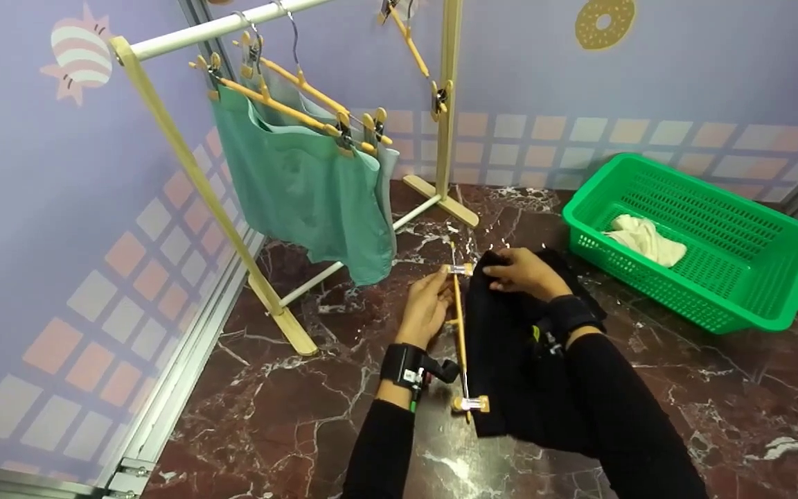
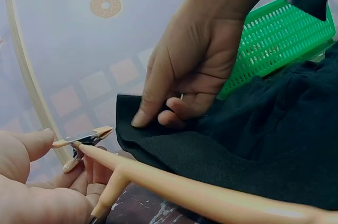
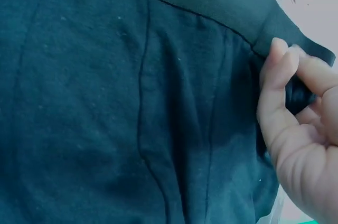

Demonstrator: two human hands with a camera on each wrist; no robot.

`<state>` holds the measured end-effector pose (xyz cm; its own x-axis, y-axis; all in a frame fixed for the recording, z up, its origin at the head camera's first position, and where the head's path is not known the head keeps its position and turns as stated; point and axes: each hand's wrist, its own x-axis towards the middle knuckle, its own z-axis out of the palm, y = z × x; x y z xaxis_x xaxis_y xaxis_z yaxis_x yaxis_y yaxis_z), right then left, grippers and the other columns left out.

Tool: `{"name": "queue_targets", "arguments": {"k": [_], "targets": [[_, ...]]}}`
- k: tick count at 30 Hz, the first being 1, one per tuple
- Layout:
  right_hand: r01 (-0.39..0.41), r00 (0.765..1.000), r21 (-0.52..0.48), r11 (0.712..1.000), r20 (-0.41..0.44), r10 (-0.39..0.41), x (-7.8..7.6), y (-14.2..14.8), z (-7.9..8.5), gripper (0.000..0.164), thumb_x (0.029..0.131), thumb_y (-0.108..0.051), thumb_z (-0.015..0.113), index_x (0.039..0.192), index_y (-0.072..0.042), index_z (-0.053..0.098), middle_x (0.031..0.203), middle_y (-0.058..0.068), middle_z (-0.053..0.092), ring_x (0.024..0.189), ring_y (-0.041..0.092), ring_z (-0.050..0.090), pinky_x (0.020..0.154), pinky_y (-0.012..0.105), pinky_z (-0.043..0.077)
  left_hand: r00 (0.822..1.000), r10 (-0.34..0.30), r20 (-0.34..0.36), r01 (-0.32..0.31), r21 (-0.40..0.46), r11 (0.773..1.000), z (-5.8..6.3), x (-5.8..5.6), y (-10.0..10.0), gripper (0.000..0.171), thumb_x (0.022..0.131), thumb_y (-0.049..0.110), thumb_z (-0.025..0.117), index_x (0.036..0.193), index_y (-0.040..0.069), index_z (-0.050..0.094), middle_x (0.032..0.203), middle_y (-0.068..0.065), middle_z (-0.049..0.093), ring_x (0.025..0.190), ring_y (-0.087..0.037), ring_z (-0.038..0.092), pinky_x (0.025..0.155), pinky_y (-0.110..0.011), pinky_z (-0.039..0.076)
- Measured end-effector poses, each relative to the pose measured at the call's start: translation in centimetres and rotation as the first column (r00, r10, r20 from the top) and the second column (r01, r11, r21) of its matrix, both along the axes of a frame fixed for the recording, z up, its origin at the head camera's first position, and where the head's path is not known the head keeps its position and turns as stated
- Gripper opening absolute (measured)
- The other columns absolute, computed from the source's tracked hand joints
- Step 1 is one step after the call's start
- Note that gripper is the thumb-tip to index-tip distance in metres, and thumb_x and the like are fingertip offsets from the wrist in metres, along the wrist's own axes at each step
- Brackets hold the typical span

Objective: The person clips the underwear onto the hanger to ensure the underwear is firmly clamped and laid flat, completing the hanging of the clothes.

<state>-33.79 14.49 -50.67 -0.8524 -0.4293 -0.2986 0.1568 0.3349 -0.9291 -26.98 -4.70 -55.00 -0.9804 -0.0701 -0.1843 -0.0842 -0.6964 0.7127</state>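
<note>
My left hand pinches the far clip of a yellow clip hanger, thumb on one clip handle and fingers beneath. The hanger lies along the waistband of black boxer briefs. Its near clip overlaps the near waistband corner. My right hand pinches the far end of the waistband between thumb and fingers, close beside the far clip. In the left wrist view, the waistband corner stands just apart from that clip's tip.
A wooden rack at the left carries teal boxer briefs and a grey garment on clip hangers. Another hanger hangs farther back. At the right, a green basket holds a cream cloth. The floor is dark red marble.
</note>
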Motion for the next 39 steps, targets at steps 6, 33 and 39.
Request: {"name": "queue_targets", "arguments": {"k": [6, 33, 39], "targets": [[-0.055, 0.998, 0.019, 0.998, -0.042, 0.056, 0.1, 0.2, 0.9, 0.013, 0.1, -0.012, 0.067, 0.094, -0.002, 0.059, 0.075, 0.002, 0.058, 0.067, 0.01, 0.058, 0.061, 0.019, 0.051, 1.0, 0.014, -0.008, -0.014, -0.005, 1.0, 0.1, 0.1, 0.1, 0.027, 0.107, 0.011, 0.051, 0.085, -0.002, 0.062, 0.081, -0.011, 0.063, 0.072, -0.017, 0.057, 0.064, -0.023, 0.05], [-0.117, 0.985, 0.148, 0.982, -0.109, 0.134, -0.3, -0.1, 3.3, 0.011, 0.096, -0.014, 0.07, 0.094, -0.006, 0.065, 0.067, -0.003, 0.05, 0.057, 0.008, 0.046, 0.053, 0.019, 0.041, 0.976, 0.218, 0.022, -0.214, -0.108, 0.971, 0.9, 0.2, 1.8, 0.025, 0.104, 0.006, 0.057, 0.097, -0.013, 0.072, 0.075, -0.004, 0.062, 0.067, -0.012, 0.057, 0.059, -0.019, 0.049], [-0.098, 0.983, 0.16, 0.982, -0.138, 0.121, -0.5, -0.5, 3.4, 0.015, 0.098, -0.015, 0.068, 0.103, 0.0, 0.067, 0.07, -0.002, 0.051, 0.058, 0.007, 0.047, 0.053, 0.019, 0.041, 0.982, 0.188, 0.017, -0.183, -0.16, 0.97, 1.0, 0.4, 2.0, 0.026, 0.103, 0.008, 0.059, 0.1, -0.014, 0.072, 0.084, -0.006, 0.061, 0.072, -0.014, 0.058, 0.063, -0.021, 0.05]]}}
